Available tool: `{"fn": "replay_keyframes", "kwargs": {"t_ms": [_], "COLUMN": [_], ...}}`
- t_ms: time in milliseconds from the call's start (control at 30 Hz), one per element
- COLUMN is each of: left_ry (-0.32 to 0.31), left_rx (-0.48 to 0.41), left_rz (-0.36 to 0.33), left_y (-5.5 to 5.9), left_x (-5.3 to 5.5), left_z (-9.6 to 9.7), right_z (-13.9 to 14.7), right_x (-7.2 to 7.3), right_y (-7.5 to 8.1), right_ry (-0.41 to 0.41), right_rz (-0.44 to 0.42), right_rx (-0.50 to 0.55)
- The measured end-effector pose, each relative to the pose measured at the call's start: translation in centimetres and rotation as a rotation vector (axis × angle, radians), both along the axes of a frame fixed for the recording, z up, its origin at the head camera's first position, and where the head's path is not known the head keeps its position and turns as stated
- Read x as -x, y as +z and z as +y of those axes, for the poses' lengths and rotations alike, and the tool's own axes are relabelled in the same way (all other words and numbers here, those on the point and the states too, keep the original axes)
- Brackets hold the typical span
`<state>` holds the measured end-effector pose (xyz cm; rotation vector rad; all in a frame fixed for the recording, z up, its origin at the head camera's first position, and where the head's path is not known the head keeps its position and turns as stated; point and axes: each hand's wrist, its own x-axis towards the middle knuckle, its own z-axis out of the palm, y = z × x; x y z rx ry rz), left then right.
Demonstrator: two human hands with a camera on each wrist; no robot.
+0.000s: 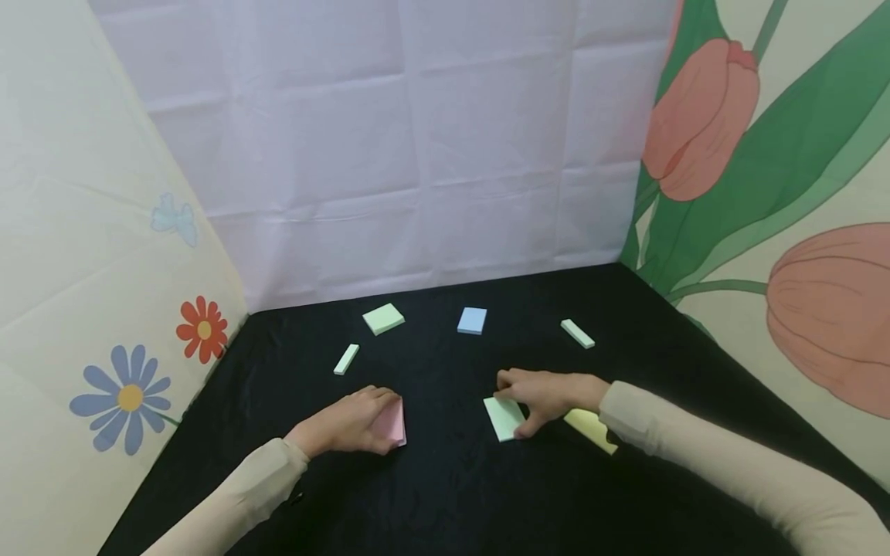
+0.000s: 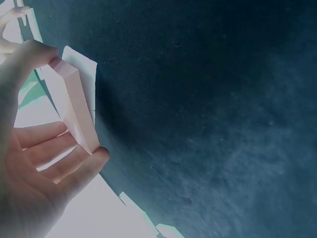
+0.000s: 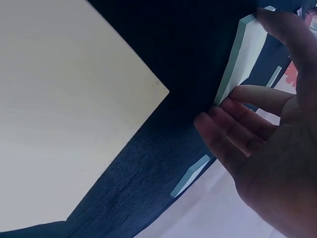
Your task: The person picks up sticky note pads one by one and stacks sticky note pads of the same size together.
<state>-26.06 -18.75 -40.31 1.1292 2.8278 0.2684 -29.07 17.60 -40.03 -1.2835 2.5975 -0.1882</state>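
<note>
My left hand (image 1: 348, 423) grips a pink sticky note pad (image 1: 391, 423) by opposite edges, thumb on one side and fingers on the other. In the left wrist view the pink pad (image 2: 81, 109) is tilted, and a paler flat piece (image 2: 85, 72) shows behind it, standing slightly apart. To the right, my right hand (image 1: 549, 392) pinches a light green pad (image 1: 504, 419) by its edges, close over the black cloth. The right wrist view shows this green pad (image 3: 242, 57) between thumb and fingertips. A yellow pad (image 1: 591, 429) lies partly hidden beneath the right forearm.
Farther back on the black cloth (image 1: 431, 371) lie a green pad (image 1: 383, 318) and a blue pad (image 1: 472, 320). Narrow pale green strips rest at left (image 1: 346, 360) and right (image 1: 578, 333). Fabric walls (image 1: 417, 154) rise behind and at both sides.
</note>
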Motion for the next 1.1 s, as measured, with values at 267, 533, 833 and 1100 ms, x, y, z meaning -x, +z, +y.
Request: {"fn": "replay_keyframes", "kwargs": {"t_ms": [267, 533, 833, 1100], "left_ry": [0.014, 0.007, 0.017, 0.014], "left_rx": [-0.013, -0.047, -0.052, -0.023], "left_rz": [0.012, 0.014, -0.005, 0.026], "left_y": [-0.1, -0.1, -0.5, -0.8], "left_x": [0.8, 1.8, 3.0, 4.3], "left_z": [0.7, 1.4, 2.3, 3.1], "right_z": [-0.1, -0.1, -0.2, -0.2], "right_x": [0.0, 0.0, -0.2, -0.2], "right_y": [0.1, 0.1, -0.1, 0.0], "right_ry": [-0.013, -0.016, -0.009, 0.009], "right_rz": [-0.005, 0.000, 0.006, 0.013], "right_rx": [-0.006, -0.006, -0.006, 0.002]}}
